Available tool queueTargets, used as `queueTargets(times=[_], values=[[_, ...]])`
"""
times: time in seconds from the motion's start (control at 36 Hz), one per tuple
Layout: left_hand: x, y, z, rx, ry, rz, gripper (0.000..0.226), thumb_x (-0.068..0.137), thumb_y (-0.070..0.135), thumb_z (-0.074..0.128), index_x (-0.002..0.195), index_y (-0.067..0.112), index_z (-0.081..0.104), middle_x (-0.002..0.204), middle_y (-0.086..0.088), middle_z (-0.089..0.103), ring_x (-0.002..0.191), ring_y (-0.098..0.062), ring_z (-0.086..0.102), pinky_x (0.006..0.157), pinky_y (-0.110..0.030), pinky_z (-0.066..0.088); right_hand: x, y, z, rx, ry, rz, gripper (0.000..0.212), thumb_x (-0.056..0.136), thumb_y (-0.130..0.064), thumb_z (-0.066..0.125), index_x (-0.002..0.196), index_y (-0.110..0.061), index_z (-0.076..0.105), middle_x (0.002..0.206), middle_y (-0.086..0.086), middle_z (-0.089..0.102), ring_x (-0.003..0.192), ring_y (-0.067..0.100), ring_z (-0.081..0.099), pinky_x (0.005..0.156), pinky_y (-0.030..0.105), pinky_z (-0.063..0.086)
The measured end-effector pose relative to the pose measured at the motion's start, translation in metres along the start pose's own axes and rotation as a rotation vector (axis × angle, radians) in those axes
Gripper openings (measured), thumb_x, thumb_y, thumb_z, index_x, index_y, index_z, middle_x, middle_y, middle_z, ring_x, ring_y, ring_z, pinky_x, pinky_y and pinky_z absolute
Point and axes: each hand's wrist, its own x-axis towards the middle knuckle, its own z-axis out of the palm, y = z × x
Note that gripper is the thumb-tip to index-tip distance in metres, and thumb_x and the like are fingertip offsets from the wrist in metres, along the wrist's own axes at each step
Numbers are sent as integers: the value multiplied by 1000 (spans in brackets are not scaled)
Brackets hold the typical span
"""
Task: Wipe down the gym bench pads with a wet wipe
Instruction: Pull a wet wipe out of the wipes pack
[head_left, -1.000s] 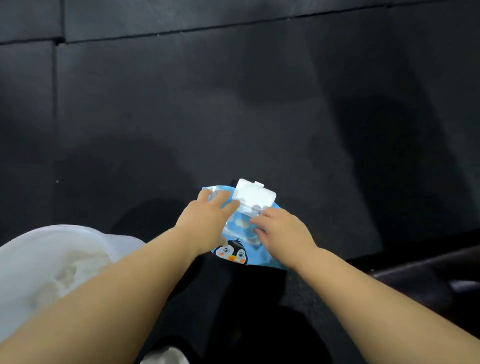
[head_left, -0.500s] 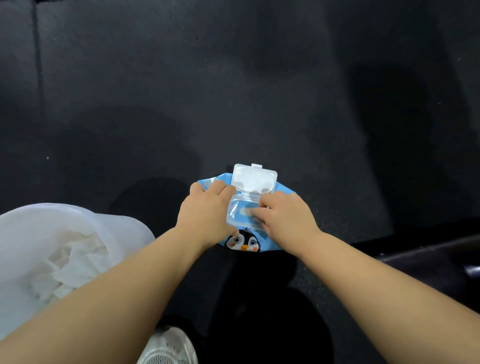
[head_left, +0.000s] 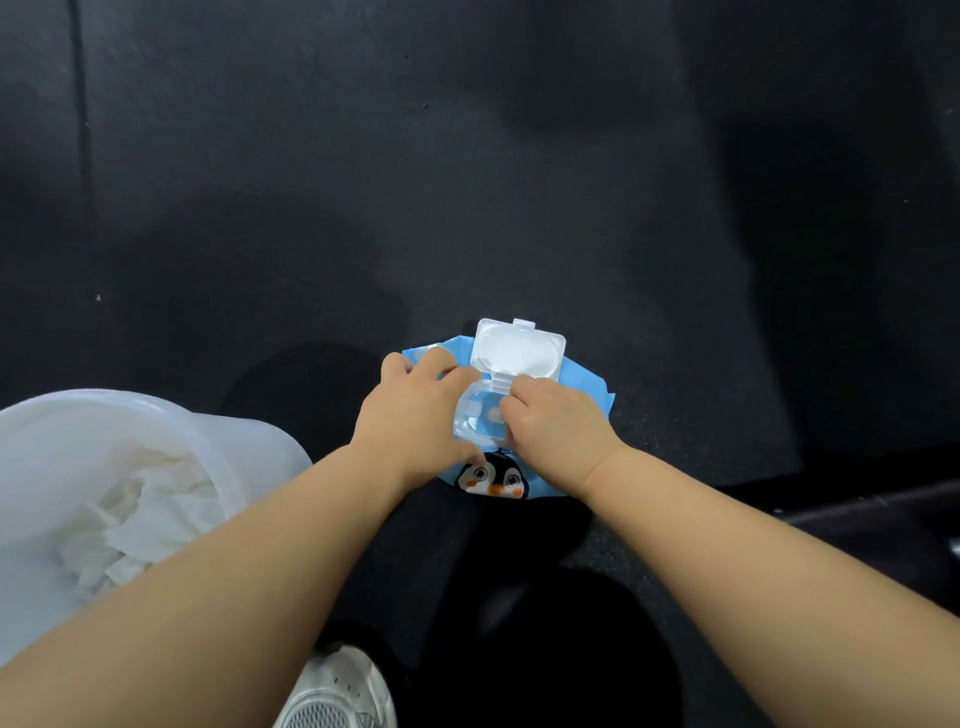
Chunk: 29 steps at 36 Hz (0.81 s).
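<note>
A blue wet wipe pack (head_left: 584, 387) with a penguin print lies on the black rubber floor. Its white flip lid (head_left: 519, 351) stands open, hinged away from me. My left hand (head_left: 410, 415) holds the pack's left side, fingers curled over its far edge and thumb by the clear dispenser frame. My right hand (head_left: 558, 431) sits on the pack's right side with its fingertips curled at the dispenser opening. Whether they pinch a wipe is hidden. No bench pad is in view.
A white translucent bag (head_left: 249, 457) holding crumpled used wipes (head_left: 135, 514) sits at the left, close to my left forearm. My white shoe (head_left: 337, 691) shows at the bottom. A dark metal bar (head_left: 883, 506) runs along the floor at the right.
Both hands stay on the pack with the lid open. My right fingertips have moved up to the dispenser opening. The view has tipped down, so the bag and shoe show more.
</note>
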Motion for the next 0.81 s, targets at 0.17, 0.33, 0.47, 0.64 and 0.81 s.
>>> queueTargets(times=[0.17,0.33,0.47,0.64,0.81], values=[[-3,0,2,-28,6,3,78,69,57,71,137,40,36,128,17,34,108,-19,29,71,-24,39,4,9,5,160,86,-34,23,56,-6,74,51,-4,52,53,10,48,36,26,44,33,22,27],[-6,0,2,-27,13,23,77,70,58,70,137,41,34,130,14,34,106,-19,31,75,-25,40,-2,16,-1,193,203,-52,24,69,-19,42,53,-7,54,54,7,49,38,21,45,41,19,28],[-6,5,2,0,15,54,77,72,59,68,138,40,33,129,12,34,106,-19,34,76,-25,40,-16,18,-10,308,59,42,16,85,-14,49,75,-6,58,77,4,52,63,18,46,59,24,33],[-5,8,2,-2,16,40,76,72,57,69,137,39,35,130,12,34,107,-21,34,79,-27,42,-17,17,-17,429,-112,163,14,93,-28,55,96,-15,51,92,-9,41,77,15,50,71,27,42],[-5,9,1,15,9,31,77,71,58,69,137,40,33,131,13,34,109,-21,33,78,-26,40,-14,15,-18,612,-91,280,12,93,-20,58,84,-13,60,94,-4,44,81,12,47,69,15,35]])
